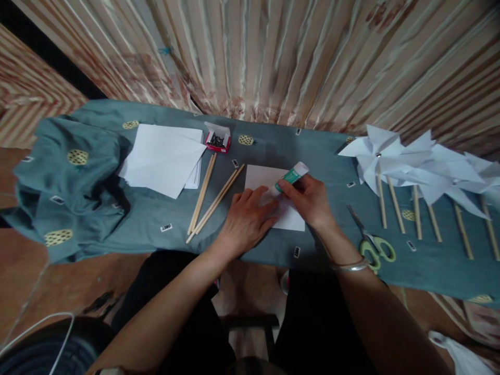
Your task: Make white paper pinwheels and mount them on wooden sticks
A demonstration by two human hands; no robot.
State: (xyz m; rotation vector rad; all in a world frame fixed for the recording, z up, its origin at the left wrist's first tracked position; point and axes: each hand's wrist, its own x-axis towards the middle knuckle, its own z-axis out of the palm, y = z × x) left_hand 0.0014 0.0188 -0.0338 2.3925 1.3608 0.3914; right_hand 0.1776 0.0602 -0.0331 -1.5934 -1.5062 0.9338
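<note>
1. Right hand point(308, 200) grips a glue stick point(291, 178), tip down on the paper point(262, 179).
2. Left hand point(246, 219) lies flat, fingers spread, pinning the paper.
3. Sticks point(211, 200) lie left of the paper; scissors point(371, 245) and pinwheels point(414, 166) right.

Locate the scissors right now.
Head view, right side: the scissors lie on the teal cloth, between the right hand and the pinwheel sticks.

teal cloth point(273, 151), white paper point(260, 177), green-handled scissors point(375, 249)
</note>
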